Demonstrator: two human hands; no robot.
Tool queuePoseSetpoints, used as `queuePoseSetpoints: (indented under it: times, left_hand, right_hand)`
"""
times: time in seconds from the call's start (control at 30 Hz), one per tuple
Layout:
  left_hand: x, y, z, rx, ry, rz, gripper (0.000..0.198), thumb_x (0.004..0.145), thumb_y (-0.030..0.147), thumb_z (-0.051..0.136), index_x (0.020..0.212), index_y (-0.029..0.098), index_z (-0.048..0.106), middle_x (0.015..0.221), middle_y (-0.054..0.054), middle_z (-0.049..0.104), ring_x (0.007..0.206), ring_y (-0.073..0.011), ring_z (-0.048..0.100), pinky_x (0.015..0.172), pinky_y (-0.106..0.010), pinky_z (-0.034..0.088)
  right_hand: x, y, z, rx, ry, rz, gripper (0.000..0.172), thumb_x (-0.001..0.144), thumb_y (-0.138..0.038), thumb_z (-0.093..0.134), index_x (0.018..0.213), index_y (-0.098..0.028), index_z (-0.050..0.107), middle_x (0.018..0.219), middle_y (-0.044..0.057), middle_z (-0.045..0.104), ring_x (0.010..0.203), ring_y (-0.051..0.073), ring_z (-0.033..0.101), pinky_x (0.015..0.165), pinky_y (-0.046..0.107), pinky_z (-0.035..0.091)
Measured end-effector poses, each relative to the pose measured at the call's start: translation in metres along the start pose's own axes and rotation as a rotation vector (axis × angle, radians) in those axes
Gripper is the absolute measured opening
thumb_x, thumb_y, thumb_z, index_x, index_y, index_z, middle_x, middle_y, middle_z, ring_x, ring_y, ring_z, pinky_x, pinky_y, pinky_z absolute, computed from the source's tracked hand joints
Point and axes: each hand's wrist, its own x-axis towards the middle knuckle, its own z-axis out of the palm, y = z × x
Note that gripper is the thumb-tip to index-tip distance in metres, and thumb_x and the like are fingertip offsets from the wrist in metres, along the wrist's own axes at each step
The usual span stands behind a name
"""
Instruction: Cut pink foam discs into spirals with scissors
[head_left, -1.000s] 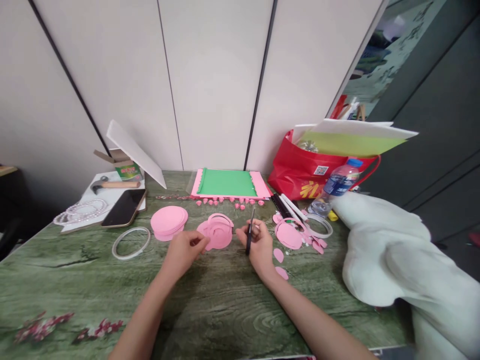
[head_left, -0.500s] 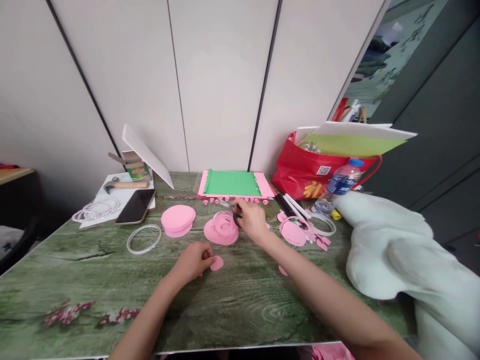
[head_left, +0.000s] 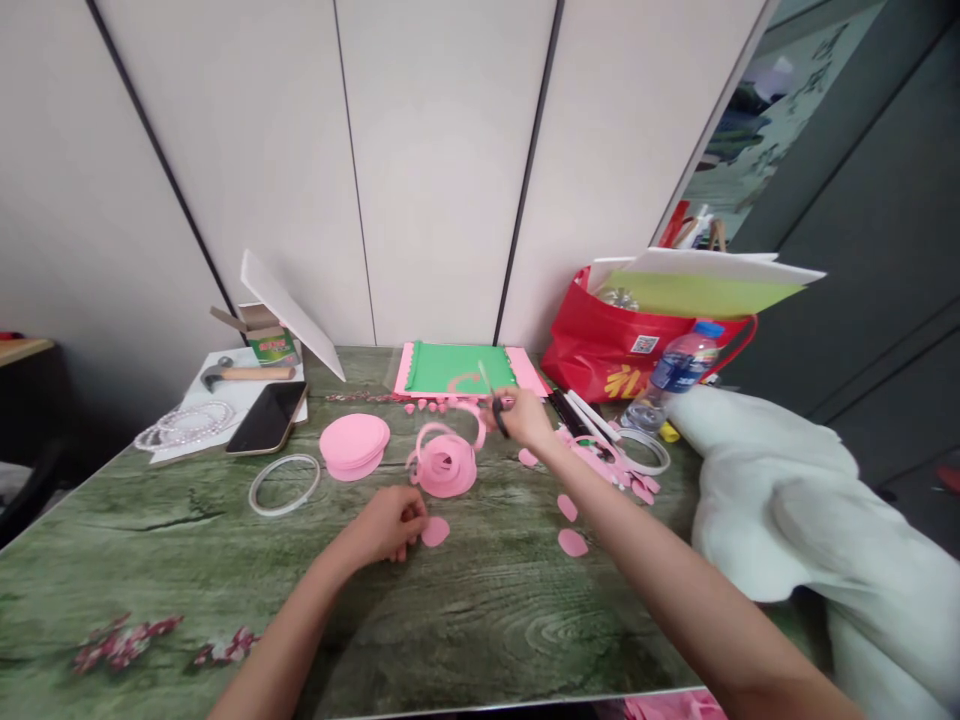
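Note:
My right hand grips black-handled scissors, their blades pointing away over the green sheet. Beside the scissors, a curled pink paper strip rises from a coiled pile of pink paper. Closer to me, my left hand is closed, thumb and finger pinching the edge of a small pink paper piece. A stack of pink paper circles lies left of the coil. To the right are two loose pink paper pieces, near my right forearm.
At left are a tape roll, a phone, a hammer and bead strings. At right stand a red bag and a water bottle, with another tape roll and a white plush thing.
My right hand has moved slightly right and away with the scissors. Pink strips have lifted and unwound from the pile. My left hand stays on the small pink piece.

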Motion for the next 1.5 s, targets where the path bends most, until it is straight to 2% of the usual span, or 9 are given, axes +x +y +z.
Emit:
queuePoseSetpoints:
  times: [0.1, 0.17, 0.3, 0.4, 0.7, 1.2, 1.33, 1.4, 1.5]
  left_hand:
    - [-0.005, -0.001, -0.029, 0.111, 0.082, -0.026, 0.014, 0.066, 0.03, 0.057, 0.062, 0.017, 0.058, 0.055, 0.0, 0.063, 0.051, -0.0169, 0.06, 0.047, -0.024, 0.045]
    - [-0.001, -0.006, -0.056, 0.232, 0.339, -0.101, 0.015, 0.071, 0.029, 0.052, 0.067, 0.017, 0.06, 0.068, -0.005, 0.066, 0.069, -0.0224, 0.063, 0.062, -0.029, 0.047]
    - [0.022, -0.026, -0.107, 0.405, 0.822, -0.326, 0.041, 0.076, 0.029, 0.047, 0.11, 0.006, 0.051, 0.112, -0.026, 0.054, 0.109, -0.0406, 0.047, 0.084, -0.047, 0.037]
    - [0.042, -0.047, -0.131, 0.463, 0.994, -0.489, 0.052, 0.077, 0.036, 0.049, 0.114, -0.001, 0.046, 0.118, -0.034, 0.046, 0.113, -0.0447, 0.04, 0.085, -0.049, 0.034]
    - [0.084, -0.089, -0.159, 0.449, 0.964, -0.671, 0.061, 0.072, 0.037, 0.056, 0.114, -0.004, 0.045, 0.117, -0.04, 0.046, 0.114, -0.0496, 0.037, 0.08, -0.055, 0.031]
    - [0.092, -0.096, -0.16, 0.494, 0.98, -0.69, 0.077, 0.067, 0.046, 0.057, 0.119, -0.007, 0.039, 0.12, -0.042, 0.041, 0.115, -0.0506, 0.034, 0.08, -0.061, 0.028]
    - [0.074, -0.087, -0.155, 0.491, 1.01, -0.621, 0.084, 0.07, 0.046, 0.057, 0.128, -0.006, 0.025, 0.127, -0.04, 0.036, 0.118, -0.0501, 0.032, 0.082, -0.06, 0.028]
    - [0.054, -0.084, -0.159, 0.359, 1.214, -0.468, 0.079, 0.069, 0.047, 0.059, 0.126, -0.002, 0.031, 0.131, -0.034, 0.034, 0.122, -0.0474, 0.027, 0.088, -0.06, 0.025]
    - [0.018, -0.088, -0.17, 0.222, 1.284, -0.521, 0.063, 0.077, 0.042, 0.05, 0.121, -0.001, 0.038, 0.13, -0.033, 0.035, 0.119, -0.045, 0.033, 0.086, -0.06, 0.031]
  right_hand:
    - [-0.018, 0.029, 0.006, -0.212, -0.051, 0.06, 0.014, 0.06, -0.023, 0.071, 0.071, -0.018, 0.065, 0.054, 0.0, 0.065, 0.055, 0.018, 0.062, 0.053, 0.024, 0.041]
    - [-0.025, 0.04, 0.002, -0.332, -0.082, 0.071, 0.015, 0.059, -0.021, 0.072, 0.073, -0.019, 0.066, 0.059, 0.002, 0.068, 0.061, 0.021, 0.064, 0.054, 0.024, 0.04]
    - [-0.034, 0.048, -0.024, -0.525, -0.097, 0.042, 0.017, 0.063, -0.023, 0.069, 0.08, -0.02, 0.067, 0.069, 0.005, 0.069, 0.068, 0.024, 0.064, 0.056, 0.026, 0.038]
    - [-0.046, 0.051, -0.046, -0.613, -0.081, 0.029, 0.017, 0.069, -0.028, 0.064, 0.084, -0.021, 0.066, 0.066, 0.006, 0.069, 0.066, 0.026, 0.064, 0.055, 0.028, 0.037]
    - [-0.086, 0.082, -0.076, -0.557, 0.075, 0.022, 0.028, 0.077, -0.039, 0.053, 0.095, -0.019, 0.063, 0.08, 0.008, 0.073, 0.068, 0.027, 0.068, 0.058, 0.03, 0.046]
    - [-0.093, 0.092, -0.045, -0.386, 0.163, -0.085, 0.025, 0.077, -0.037, 0.055, 0.091, -0.018, 0.062, 0.066, 0.004, 0.07, 0.058, 0.022, 0.065, 0.056, 0.028, 0.049]
    - [-0.097, 0.101, -0.047, -0.323, 0.212, -0.061, 0.025, 0.073, -0.038, 0.061, 0.088, -0.019, 0.064, 0.07, 0.005, 0.071, 0.061, 0.022, 0.066, 0.058, 0.029, 0.05]
    - [-0.096, 0.106, -0.049, -0.235, 0.234, -0.037, 0.026, 0.07, -0.039, 0.063, 0.086, -0.019, 0.065, 0.07, 0.005, 0.071, 0.062, 0.023, 0.066, 0.058, 0.029, 0.05]
    - [-0.094, 0.111, -0.051, -0.132, 0.25, -0.006, 0.029, 0.069, -0.041, 0.064, 0.086, -0.017, 0.064, 0.071, 0.007, 0.071, 0.063, 0.023, 0.066, 0.059, 0.03, 0.051]
